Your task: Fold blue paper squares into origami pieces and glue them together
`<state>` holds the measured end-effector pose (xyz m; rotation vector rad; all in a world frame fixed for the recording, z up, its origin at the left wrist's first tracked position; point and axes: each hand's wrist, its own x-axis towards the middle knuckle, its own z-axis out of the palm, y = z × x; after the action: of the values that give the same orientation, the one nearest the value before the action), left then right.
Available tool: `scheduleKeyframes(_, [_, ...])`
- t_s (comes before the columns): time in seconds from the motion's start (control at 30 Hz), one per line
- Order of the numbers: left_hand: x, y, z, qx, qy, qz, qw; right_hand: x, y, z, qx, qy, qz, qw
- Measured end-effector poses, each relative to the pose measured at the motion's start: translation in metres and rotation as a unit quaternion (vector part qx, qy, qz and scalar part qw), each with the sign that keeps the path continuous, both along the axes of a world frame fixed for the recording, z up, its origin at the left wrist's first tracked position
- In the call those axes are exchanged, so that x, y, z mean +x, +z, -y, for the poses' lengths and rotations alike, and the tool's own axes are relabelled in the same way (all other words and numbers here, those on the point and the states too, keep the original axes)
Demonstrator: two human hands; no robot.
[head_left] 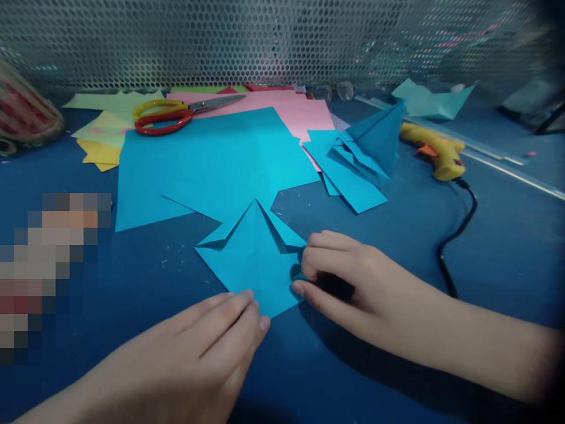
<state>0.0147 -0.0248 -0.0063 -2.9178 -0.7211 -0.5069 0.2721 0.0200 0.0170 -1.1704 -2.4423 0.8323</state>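
Observation:
A blue sheet of paper (253, 268) lies on the dark blue table in front of me, its far tip pointing away. Two narrow folded flaps run down from that tip, and creases cross its middle. My left hand (212, 341) is closed on the near edge, fingers together over the paper and the thumb at its margin. At the right corner, my right hand (342, 277) pinches the paper between curled fingers and thumb; the corner itself is partly hidden by the fingers.
Larger blue sheets (198, 165) lie beyond, with red-and-yellow scissors (165, 118) on top. Folded blue paper pieces (359, 165) stand to the right, near a yellow glue gun (435, 150) with a black cord (454, 235). Perforated metal (220, 44) rises behind. A pixelated patch covers the left side.

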Motion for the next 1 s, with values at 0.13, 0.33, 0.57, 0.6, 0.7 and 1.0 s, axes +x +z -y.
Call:
scheduleKeyframes(0.13, [-0.002, 0.005, 0.005, 0.004, 0.004, -0.059, 0.998, -0.002, 0.0, 0.001, 0.005, -0.007, -0.003, 1.0])
scheduleKeyframes(0.33, [-0.002, 0.002, 0.008, 0.012, -0.003, -0.072, 0.997, -0.001, -0.001, 0.001, 0.005, -0.003, -0.015, 1.0])
scheduleKeyframes(0.57, [-0.006, -0.002, 0.009, -0.008, -0.01, -0.09, 0.996, -0.001, -0.001, 0.0, 0.015, -0.003, -0.011, 1.0])
scheduleKeyframes(0.6, [-0.004, -0.001, 0.008, -0.002, -0.013, -0.083, 0.996, -0.001, 0.0, 0.0, 0.015, -0.004, -0.01, 1.0])
scheduleKeyframes(0.7, [-0.001, 0.004, 0.003, 0.011, -0.024, -0.074, 0.997, -0.001, 0.0, 0.0, 0.013, -0.001, -0.014, 1.0])
scheduleKeyframes(1.0, [0.002, 0.012, -0.005, -0.042, 0.011, -0.042, 0.998, 0.002, 0.004, -0.007, -0.046, -0.01, -0.023, 0.999])
